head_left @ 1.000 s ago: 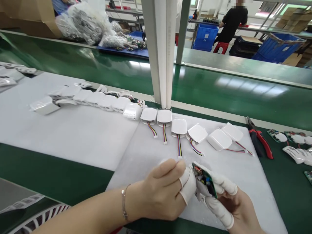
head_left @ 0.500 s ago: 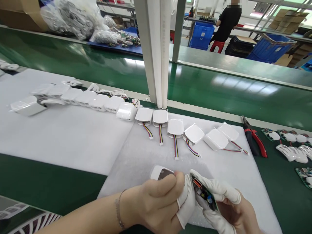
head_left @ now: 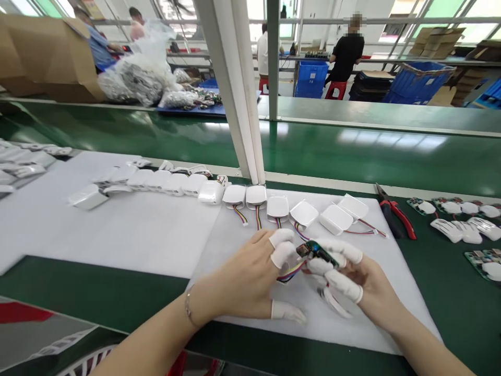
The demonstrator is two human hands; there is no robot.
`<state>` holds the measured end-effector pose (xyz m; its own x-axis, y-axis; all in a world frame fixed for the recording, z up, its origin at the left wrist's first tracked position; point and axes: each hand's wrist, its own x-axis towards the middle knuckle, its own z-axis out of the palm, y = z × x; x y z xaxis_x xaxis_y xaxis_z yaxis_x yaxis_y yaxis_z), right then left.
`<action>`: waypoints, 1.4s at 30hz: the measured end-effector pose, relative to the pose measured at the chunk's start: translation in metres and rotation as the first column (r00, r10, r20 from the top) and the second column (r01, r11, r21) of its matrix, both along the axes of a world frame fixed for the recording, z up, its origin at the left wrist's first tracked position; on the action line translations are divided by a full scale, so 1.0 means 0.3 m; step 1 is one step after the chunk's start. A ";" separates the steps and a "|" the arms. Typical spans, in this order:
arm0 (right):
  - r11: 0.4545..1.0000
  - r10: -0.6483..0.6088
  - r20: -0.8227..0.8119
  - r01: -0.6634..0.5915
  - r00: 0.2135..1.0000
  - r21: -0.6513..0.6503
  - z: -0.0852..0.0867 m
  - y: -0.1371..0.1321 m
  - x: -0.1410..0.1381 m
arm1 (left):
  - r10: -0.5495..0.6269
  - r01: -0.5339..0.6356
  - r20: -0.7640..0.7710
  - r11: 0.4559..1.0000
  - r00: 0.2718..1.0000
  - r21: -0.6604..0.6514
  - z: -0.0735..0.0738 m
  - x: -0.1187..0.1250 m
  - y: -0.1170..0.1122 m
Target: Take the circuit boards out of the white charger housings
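Observation:
My right hand [head_left: 364,274], with white covers on its fingers, pinches a small green circuit board [head_left: 319,253]. A ribbon of coloured wires [head_left: 291,272] runs from the board's left side towards my left hand [head_left: 246,271]. That hand is palm down with its thumb apart from its fingers, its covered fingertips just left of the board; no held thing shows in it. Below the board hangs a white strip-like piece [head_left: 334,303], partly hidden by my right fingers. Behind the hands lie white square cases [head_left: 304,214] in a row, several with wire leads.
Red-handled pliers [head_left: 397,214] lie right of the white sheet [head_left: 156,235]. Further right are circuit boards [head_left: 485,261] and white curved parts [head_left: 456,230]. A post [head_left: 235,94] rises behind the cases. People work at the far benches.
The view has tilted up. My left hand has gone from closed fingers to a spread thumb. The board has turned in my right hand, and its coloured wires now show.

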<state>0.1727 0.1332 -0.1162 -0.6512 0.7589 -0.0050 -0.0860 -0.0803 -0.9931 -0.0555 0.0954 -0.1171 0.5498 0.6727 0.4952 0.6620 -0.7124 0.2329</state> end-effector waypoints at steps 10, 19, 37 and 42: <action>0.997 0.016 0.012 -0.017 1.000 0.077 0.044 0.037 0.035 | 0.157 -0.145 -0.022 0.843 0.987 -0.519 0.066 -0.068 0.019; 0.994 0.103 -0.149 -0.099 0.983 0.035 0.020 0.035 0.055 | 0.117 0.631 0.856 0.626 0.504 -0.458 -0.028 -0.033 0.044; 0.977 0.018 0.018 -0.014 1.000 -0.215 -0.010 0.002 -0.015 | 0.463 0.469 0.709 0.536 0.532 -0.702 -0.057 0.002 0.065; 0.976 0.004 0.087 0.015 0.996 -0.217 -0.005 0.002 -0.022 | 0.452 0.451 0.701 0.545 0.552 -0.707 -0.059 0.004 0.068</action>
<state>0.1660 0.1336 -0.1179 -0.6368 0.7372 -0.2257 -0.0022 -0.2945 -0.9557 -0.0543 0.1157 -0.1349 0.2588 0.9650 -0.0421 -0.1192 0.0752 0.9900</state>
